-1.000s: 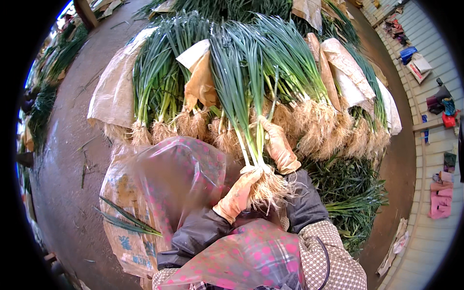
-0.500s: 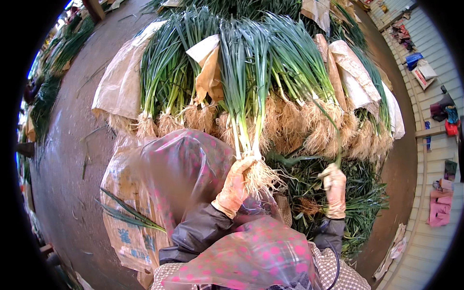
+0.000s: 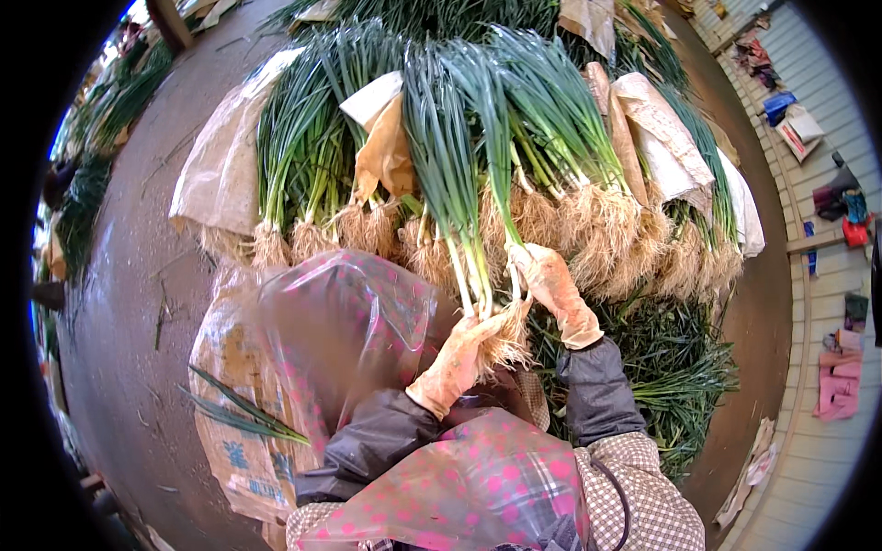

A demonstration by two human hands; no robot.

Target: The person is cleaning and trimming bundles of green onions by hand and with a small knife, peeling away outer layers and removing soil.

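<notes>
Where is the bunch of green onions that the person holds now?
In the head view, centre: the bunch of green onions rises from the left hand, right hand beside its stalks, before the onion pile.

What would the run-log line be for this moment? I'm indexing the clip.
left hand: grips scallion bunch above roots | right hand: on same bunch, higher up | scallion pile behind | bunch upright

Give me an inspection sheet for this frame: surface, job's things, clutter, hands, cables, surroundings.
Surface: bare grey ground, loose green leaves on it.
Job's things: scallion bunch, roots toward the person; scallion pile behind it.
Clutter: sacks among the pile; clear dotted plastic sheet over the lap.
Hands: left hand, gloved, grips the bunch at the roots; right hand, gloved, on its stalks.
Cables: nothing seen.
Surroundings: paved strip with clothes at right.
</notes>
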